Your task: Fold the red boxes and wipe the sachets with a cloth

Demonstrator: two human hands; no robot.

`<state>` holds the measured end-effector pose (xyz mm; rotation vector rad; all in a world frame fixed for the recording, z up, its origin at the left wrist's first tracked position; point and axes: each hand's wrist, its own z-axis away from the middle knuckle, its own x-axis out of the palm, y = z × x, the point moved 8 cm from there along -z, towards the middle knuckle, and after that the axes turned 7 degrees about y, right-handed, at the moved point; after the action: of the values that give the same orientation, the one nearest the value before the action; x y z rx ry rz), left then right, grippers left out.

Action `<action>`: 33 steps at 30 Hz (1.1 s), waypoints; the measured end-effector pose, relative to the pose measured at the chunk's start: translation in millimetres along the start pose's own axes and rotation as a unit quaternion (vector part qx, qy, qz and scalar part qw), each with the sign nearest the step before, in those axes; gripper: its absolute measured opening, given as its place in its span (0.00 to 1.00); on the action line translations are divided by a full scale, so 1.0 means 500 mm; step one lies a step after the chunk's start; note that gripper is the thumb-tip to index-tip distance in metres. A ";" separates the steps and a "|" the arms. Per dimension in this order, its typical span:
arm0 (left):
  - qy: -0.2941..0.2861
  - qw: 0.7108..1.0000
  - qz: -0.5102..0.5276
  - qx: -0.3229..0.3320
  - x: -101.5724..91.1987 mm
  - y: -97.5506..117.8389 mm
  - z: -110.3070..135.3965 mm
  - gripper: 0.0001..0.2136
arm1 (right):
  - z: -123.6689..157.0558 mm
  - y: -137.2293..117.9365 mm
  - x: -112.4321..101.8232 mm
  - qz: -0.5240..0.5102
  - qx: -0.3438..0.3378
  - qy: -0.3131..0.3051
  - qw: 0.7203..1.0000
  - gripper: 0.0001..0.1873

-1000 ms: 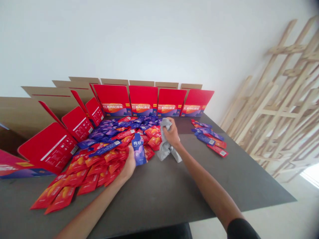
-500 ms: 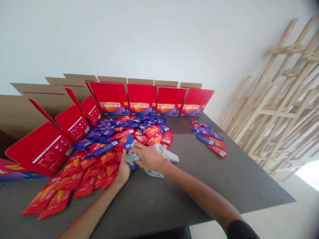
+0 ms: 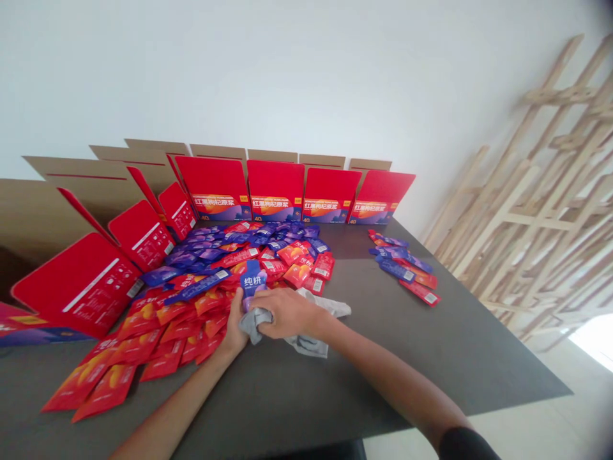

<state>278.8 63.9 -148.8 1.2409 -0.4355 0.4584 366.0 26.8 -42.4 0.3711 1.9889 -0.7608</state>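
Note:
My left hand (image 3: pixel 235 326) grips a blue pouch (image 3: pixel 253 282) with white characters and holds it upright above the dark table (image 3: pixel 383 358). My right hand (image 3: pixel 286 312) is closed on a grey cloth (image 3: pixel 313 322) and presses it against the lower part of that pouch. The cloth trails to the right over the tabletop. Both hands sit at the near right edge of a big heap of red and blue pouches (image 3: pixel 191 300).
Open red boxes (image 3: pixel 275 190) stand in a row along the table's far edge and down the left side (image 3: pixel 76 287). A small group of pouches (image 3: pixel 405 265) lies at the right. Wooden frames (image 3: pixel 541 191) lean against the wall on the right.
My right hand brought the grey cloth down from above the heap to the blue pouch in my left hand. It now rubs the pouch's lower part.

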 end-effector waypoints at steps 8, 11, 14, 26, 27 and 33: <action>-0.086 0.993 0.030 -0.072 0.075 -0.011 0.037 0.12 | 0.005 0.066 -0.125 0.024 0.128 0.203 0.970 0.20; -0.063 0.997 0.015 -0.049 0.070 -0.013 0.035 0.09 | 0.018 0.055 -0.167 0.032 0.130 0.257 0.957 0.20; -0.042 0.998 0.032 -0.016 0.066 -0.005 0.027 0.12 | 0.014 0.036 -0.150 0.083 0.121 0.193 0.970 0.20; 0.014 0.994 0.094 -0.057 0.043 0.014 0.016 0.03 | 0.006 0.010 0.001 0.123 0.025 -0.049 0.991 0.14; 0.004 0.994 0.092 -0.050 0.047 0.015 0.017 0.05 | 0.005 0.016 -0.011 0.138 0.042 -0.031 0.989 0.15; -0.063 0.994 0.091 -0.015 0.078 0.018 0.025 0.07 | 0.007 0.067 -0.082 0.203 0.172 0.084 0.960 0.19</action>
<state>305.3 57.9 -117.1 1.2100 -0.6647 0.5273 407.4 51.8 -20.7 1.0470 1.8412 -0.8255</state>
